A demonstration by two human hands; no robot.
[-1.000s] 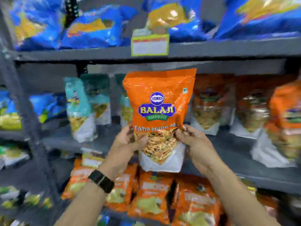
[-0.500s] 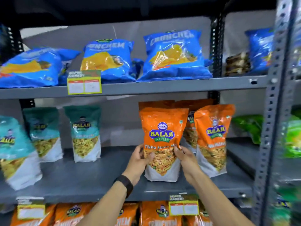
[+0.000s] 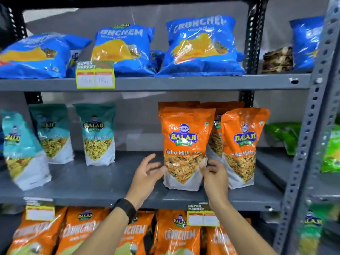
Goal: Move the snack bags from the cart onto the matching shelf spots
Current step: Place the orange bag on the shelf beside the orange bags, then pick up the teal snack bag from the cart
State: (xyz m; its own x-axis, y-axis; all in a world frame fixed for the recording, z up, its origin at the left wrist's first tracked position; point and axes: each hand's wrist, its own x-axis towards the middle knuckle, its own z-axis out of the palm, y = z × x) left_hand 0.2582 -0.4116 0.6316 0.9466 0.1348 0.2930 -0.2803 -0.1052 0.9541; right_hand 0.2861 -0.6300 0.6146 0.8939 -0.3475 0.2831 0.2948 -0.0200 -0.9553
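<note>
left fingers (image 3: 150, 163) are spread and released, just off the bag (image 3: 184, 148); right fingers (image 3: 208, 167) are loose, touching its lower right edge. the bag stands upright between both hands on the shelf (image 3: 103, 183), equally near each.

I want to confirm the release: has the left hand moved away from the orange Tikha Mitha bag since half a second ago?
Yes. The left hand has opened and drawn leftward off the orange bag, which stands on the grey shelf.

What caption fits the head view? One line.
Both hands open beside an upright orange Balaji bag on the middle shelf.
</note>
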